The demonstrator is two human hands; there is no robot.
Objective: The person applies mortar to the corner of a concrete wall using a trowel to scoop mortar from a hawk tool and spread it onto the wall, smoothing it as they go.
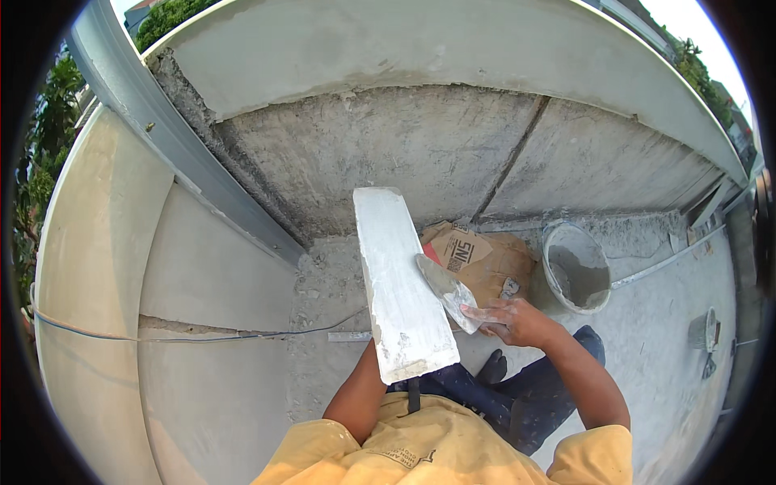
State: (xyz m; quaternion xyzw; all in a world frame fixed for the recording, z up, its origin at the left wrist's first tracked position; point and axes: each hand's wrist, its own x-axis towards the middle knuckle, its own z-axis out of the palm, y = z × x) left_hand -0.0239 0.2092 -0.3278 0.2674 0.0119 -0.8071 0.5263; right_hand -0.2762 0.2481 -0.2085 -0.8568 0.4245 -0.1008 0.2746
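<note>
A long, pale board coated in white [400,283] is held up in front of my body, its broad face turned upward. My left forearm [358,392] runs in behind its near end; the board hides that hand, which supports it from beneath. Closed around the handle of a pointed metal trowel [447,293] is my right hand [516,321]. The trowel blade, smeared with grey, lies along the board's right edge, its tip overlapping the surface. Whether much mortar sits on the board is hard to see.
A low wall [388,149] curves ahead, plastered smooth on top and rough below. A brown paper sack [497,250] lies at its foot beside a grey bucket [575,268]. A smaller pail [702,331] stands far right. A metal post [190,153] and a cable [202,338] are at left.
</note>
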